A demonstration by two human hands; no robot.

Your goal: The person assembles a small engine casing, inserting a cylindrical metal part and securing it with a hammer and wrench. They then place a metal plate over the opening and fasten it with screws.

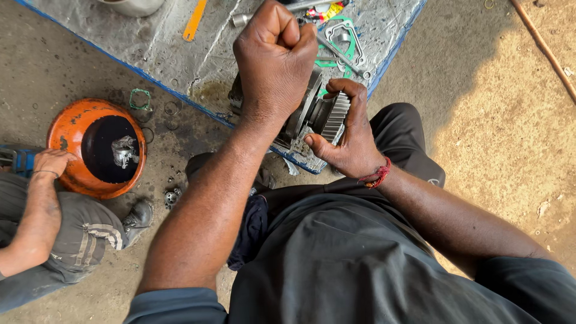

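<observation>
My right hand (347,133) grips a grey metal gear assembly (327,114) with a toothed wheel, held over the corner of a grey sheet. My left hand (275,57) is clenched in a fist above the assembly's left end, around a part that my fingers hide. Whether the fist holds a tool cannot be seen.
A grey sheet with a blue edge (180,54) lies on the ground with green gaskets (343,37), an orange strip (195,21) and metal tools. An orange bowl (66,129) of dark liquid holds a metal part. Another person's hand (51,161) rests at its rim.
</observation>
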